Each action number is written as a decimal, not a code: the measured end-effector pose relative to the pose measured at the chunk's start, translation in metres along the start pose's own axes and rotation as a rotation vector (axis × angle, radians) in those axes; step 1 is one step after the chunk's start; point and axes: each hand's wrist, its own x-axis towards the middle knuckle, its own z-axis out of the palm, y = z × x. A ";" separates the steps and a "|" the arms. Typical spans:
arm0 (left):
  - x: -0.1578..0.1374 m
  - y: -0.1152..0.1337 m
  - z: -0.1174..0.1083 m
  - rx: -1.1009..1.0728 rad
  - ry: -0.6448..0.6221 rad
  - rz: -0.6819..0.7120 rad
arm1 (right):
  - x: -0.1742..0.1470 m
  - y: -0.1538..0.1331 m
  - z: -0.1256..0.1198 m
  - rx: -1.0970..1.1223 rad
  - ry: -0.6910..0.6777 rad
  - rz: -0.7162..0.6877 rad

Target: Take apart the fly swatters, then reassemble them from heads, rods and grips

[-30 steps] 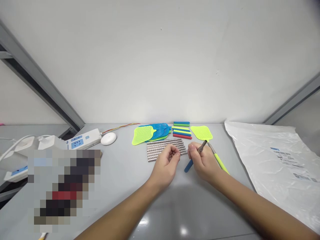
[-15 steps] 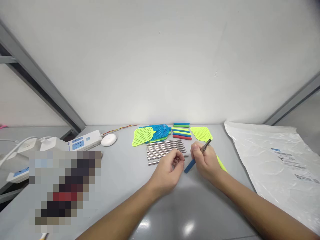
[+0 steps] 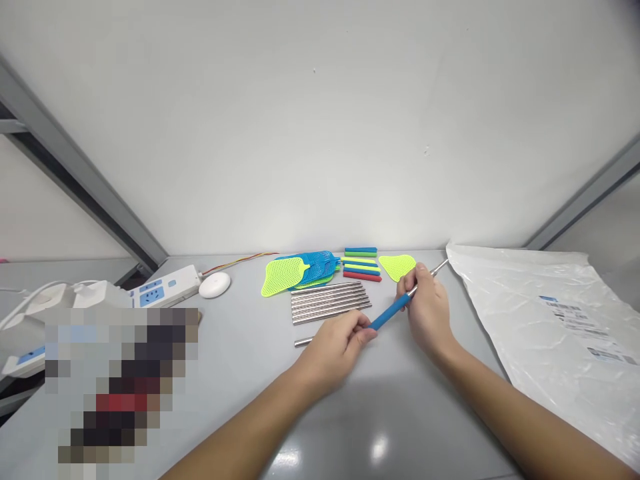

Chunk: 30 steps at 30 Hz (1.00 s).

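Between my hands runs a metal rod [image 3: 440, 267] with a blue handle sleeve [image 3: 390, 311] on its lower end. My left hand [image 3: 343, 347] pinches the sleeve's tip. My right hand [image 3: 430, 310] is closed around the rod just above the sleeve; the rod's thin end sticks out to the upper right. A loose rod [image 3: 302, 343] lies partly under my left hand. Behind it rests a row of metal rods [image 3: 327, 303]. Blue fly swatter heads [image 3: 323, 265] and a yellow-green head [image 3: 284, 277] overlap at the back. Another yellow-green swatter head [image 3: 397, 267] shows beyond my right hand.
Coloured handle sleeves [image 3: 361, 265] lie near the wall. To the left are a white power strip [image 3: 173, 288], a round white device [image 3: 215, 285], thin wires [image 3: 237, 260] and a blurred-out object [image 3: 125, 387]. A white plastic bag [image 3: 540, 320] covers the right side.
The rod and blue sleeve have swung from steep to a flatter slant. My left hand has taken hold of the sleeve's end. My right hand has moved right, up onto the rod.
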 end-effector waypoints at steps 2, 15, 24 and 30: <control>-0.001 0.000 0.002 0.004 -0.003 -0.011 | 0.002 0.002 0.000 0.035 -0.007 0.031; -0.001 -0.007 0.001 0.024 -0.014 0.082 | 0.010 0.000 -0.004 0.094 0.013 0.102; -0.003 -0.016 -0.007 -0.098 0.182 0.128 | 0.018 -0.007 -0.023 -0.043 -0.251 0.041; -0.003 -0.022 -0.021 -0.222 0.374 0.040 | 0.030 -0.025 -0.045 -0.394 -0.964 0.074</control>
